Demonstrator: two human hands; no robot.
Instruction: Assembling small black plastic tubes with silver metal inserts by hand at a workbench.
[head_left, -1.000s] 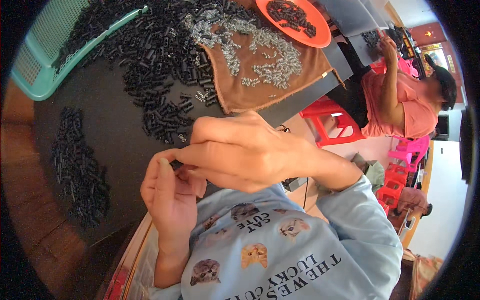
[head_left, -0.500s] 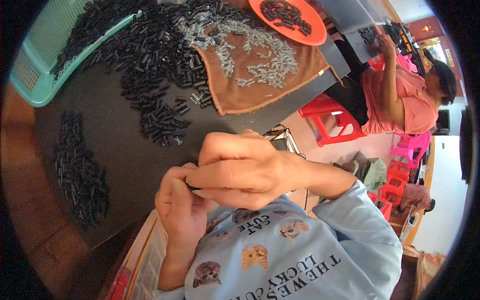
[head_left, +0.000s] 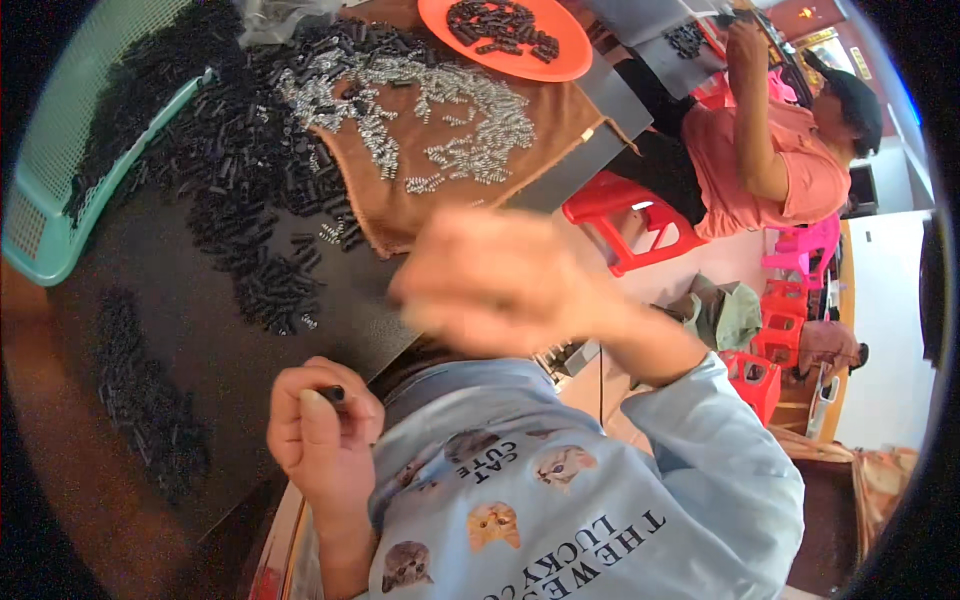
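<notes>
My left hand [head_left: 320, 430] is closed near the table's front edge, thumb and fingers pinching a small black tube [head_left: 333, 394] with its round end showing. My right hand [head_left: 490, 285] is apart from it, over the edge near the brown cloth [head_left: 385, 215]; motion smears its fingers, so whether it holds anything is hidden. Many small metal springs [head_left: 490, 140] lie loose on that cloth. A large heap of short black tubes [head_left: 240, 215] spreads to the left of the cloth, a few springs among them.
A green mesh basket [head_left: 50, 245] with black parts tilts at the far left. A separate pile of black tubes [head_left: 150, 400] lies nearer. An orange plate [head_left: 560, 60] holds dark parts at the back. Right of the table, a person in a pink shirt [head_left: 765, 165] sits by a red stool [head_left: 630, 215].
My hands were together; now my right hand has moved away, up and right toward the cloth. My left hand is lower, the black tube now visible in it. The whole view has shifted somewhat.
</notes>
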